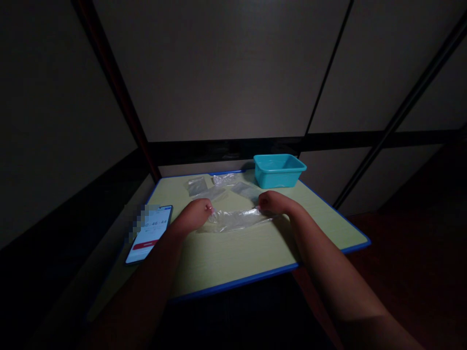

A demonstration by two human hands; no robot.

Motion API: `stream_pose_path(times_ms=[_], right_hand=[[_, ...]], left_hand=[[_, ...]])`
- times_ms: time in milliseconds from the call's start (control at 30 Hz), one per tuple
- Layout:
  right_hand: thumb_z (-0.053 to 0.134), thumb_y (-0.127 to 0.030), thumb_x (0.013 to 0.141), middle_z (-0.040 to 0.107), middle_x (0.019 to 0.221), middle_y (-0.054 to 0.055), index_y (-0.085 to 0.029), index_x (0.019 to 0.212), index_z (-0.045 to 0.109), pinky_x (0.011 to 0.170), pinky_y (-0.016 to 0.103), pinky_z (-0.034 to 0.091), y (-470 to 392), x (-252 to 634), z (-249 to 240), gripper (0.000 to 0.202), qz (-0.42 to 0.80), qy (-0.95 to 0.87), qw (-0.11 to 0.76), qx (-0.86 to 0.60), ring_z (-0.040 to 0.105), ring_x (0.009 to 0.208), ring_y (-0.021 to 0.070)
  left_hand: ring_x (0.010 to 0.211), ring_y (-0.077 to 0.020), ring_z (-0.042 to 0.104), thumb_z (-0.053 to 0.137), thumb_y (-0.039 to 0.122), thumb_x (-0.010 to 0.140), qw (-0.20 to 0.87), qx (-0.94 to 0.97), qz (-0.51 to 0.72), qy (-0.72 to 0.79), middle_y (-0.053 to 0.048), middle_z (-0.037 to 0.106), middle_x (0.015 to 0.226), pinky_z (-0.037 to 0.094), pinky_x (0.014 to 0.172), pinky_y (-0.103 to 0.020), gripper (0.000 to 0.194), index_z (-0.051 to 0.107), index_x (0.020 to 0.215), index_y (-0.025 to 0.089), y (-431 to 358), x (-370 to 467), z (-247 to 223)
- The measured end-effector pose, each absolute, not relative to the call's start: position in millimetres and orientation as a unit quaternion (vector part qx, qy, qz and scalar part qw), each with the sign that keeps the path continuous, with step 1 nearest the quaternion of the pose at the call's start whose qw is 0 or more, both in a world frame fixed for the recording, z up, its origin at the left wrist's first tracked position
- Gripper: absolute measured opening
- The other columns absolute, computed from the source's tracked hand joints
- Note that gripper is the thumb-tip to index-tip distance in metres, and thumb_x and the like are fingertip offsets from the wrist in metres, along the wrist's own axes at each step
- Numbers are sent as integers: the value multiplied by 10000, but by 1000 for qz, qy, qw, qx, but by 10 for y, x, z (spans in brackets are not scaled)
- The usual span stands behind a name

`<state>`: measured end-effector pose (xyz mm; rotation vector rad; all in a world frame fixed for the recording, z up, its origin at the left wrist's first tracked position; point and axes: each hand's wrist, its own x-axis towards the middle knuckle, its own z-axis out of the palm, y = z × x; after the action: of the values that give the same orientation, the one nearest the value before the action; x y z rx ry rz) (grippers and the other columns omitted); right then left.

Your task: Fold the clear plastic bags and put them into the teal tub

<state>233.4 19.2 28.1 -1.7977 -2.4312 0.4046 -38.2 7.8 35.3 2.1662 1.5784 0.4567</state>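
Observation:
A clear plastic bag (237, 220) is stretched sideways between my two hands, low over the table. My left hand (198, 212) is closed on its left end, and my right hand (272, 201) grips the right end. The bag looks thin, shiny and creased. Beyond my hands, more clear plastic bags lie on the table: a flat one (197, 186) at the left, a crumpled one (224, 179) at the back, and another flat one (245, 191) near my right hand.
The pale table (233, 262) has a blue edge. At its back right stands a turquoise plastic basket (278, 179). A phone (155, 231) with a lit timer screen lies at the left, beside my left forearm. Panelled doors (226, 73) rise behind the table.

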Motion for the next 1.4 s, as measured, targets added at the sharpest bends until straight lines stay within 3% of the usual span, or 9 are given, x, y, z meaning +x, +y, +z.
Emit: stream_pose_path(times_ms=[267, 1100, 1400], right_hand=[[584, -277, 751, 672, 782, 55, -126, 832, 675, 537, 196, 331, 172, 2315, 315, 194, 130, -788, 30, -601, 515, 645, 120], [576, -208, 728, 678, 781, 58, -131, 821, 672, 520, 191, 322, 197, 2296, 288, 155, 138, -778, 36, -611, 539, 639, 120], [583, -182, 708, 686, 819, 58, -130, 846, 679, 524, 193, 330, 170, 2278, 308, 175, 135, -777, 30, -614, 561, 669, 130]], left_hand=[[745, -162, 582, 461, 110, 745, 186, 770, 163, 588, -54, 653, 777, 383, 634, -224, 150, 603, 721, 150, 95, -351, 322], [729, -175, 578, 505, 236, 794, 102, 770, 100, 621, -63, 653, 789, 344, 593, -234, 139, 620, 763, 165, 163, -359, 202], [777, -234, 598, 517, 318, 796, 53, 749, 54, 659, -113, 649, 827, 378, 621, -282, 181, 600, 800, 158, 146, -379, 220]])
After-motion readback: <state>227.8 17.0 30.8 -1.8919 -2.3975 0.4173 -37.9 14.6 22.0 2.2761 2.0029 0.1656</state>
